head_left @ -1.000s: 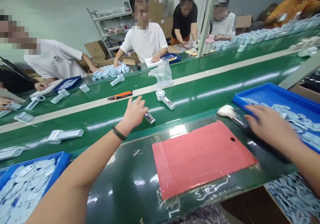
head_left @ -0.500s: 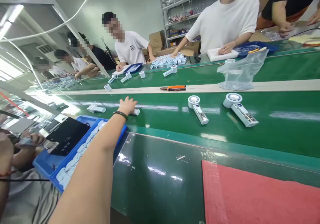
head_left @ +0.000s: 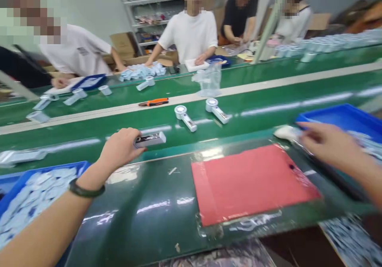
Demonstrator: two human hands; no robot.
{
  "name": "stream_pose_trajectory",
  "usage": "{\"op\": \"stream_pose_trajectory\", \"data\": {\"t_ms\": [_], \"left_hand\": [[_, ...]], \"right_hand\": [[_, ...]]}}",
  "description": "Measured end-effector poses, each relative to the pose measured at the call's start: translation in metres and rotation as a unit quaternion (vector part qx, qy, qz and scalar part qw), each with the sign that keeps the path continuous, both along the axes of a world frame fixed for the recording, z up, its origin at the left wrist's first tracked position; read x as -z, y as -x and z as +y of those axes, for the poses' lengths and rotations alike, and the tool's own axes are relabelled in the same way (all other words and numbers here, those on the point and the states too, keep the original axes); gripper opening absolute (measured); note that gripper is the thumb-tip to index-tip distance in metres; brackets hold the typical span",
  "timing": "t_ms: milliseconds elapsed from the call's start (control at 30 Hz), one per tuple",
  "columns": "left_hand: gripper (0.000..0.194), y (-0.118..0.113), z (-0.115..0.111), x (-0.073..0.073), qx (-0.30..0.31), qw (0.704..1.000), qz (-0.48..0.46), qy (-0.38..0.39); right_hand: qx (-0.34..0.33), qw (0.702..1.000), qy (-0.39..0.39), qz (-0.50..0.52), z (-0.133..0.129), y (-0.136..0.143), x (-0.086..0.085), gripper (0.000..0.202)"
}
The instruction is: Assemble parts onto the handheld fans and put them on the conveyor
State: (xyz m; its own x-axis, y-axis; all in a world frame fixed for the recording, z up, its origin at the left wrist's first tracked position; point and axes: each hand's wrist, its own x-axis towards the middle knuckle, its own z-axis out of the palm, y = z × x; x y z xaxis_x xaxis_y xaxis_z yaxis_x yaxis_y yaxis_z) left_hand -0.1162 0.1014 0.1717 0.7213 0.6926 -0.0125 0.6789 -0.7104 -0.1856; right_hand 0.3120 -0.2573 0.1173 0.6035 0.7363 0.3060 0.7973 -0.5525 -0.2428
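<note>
Head view: your left hand (head_left: 121,148) is closed round one end of a small handheld fan (head_left: 149,139), gripping it by the part your palm hides; the pale handle sticks out toward 3 o'clock from your fingers, lying nearly level above the near edge of the green conveyor belt (head_left: 268,100). A dark wristband (head_left: 85,189) sits on that wrist. At 7 o'clock from the hand, a blue tray (head_left: 71,166) holds a heap of pale flat parts.

Your right hand (head_left: 325,145) is well apart from the fan, far out at 3 o'clock. Its fingers are stretched toward 9 o'clock, over the near rim of a second blue tray (head_left: 343,115); the blur keeps you from telling whether they pinch anything. A white lump (head_left: 285,132) lies just beside the fingertips, at 9 o'clock from them.

Between your two hands a red mat (head_left: 253,181) lies taped flat on the dark bench, at 4 o'clock from the held fan.

On the belt, at 1 o'clock from the fan, two more fans (head_left: 185,117) (head_left: 217,110) lie side by side, round heads away from you. Beyond them, at 12 o'clock, lie orange-handled pliers (head_left: 153,102) and a clear plastic bag (head_left: 210,80). Other people work along the far side of the belt.
</note>
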Motion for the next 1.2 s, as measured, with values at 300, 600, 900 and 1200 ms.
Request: {"op": "stream_pose_trajectory", "data": {"t_ms": [300, 600, 900, 1200], "left_hand": [[0.027, -0.095, -0.172, 0.052, 0.382, 0.914, -0.129, 0.044], [0.028, -0.096, -0.175, 0.060, 0.400, 0.896, -0.166, 0.100], [0.043, -0.090, -0.181, 0.066, 0.371, 0.868, -0.282, 0.168], [0.013, -0.096, -0.189, 0.058, 0.349, 0.864, -0.283, 0.226]], "right_hand": [[-0.240, 0.967, 0.072, 0.051, 0.015, 0.096, 0.025, 0.040], [-0.164, 0.981, 0.059, 0.081, 0.010, 0.099, 0.023, 0.017], [-0.251, 0.937, -0.008, 0.244, 0.008, 0.163, -0.004, 0.021], [-0.227, 0.959, -0.013, 0.172, 0.014, 0.179, 0.005, 0.031]]}}
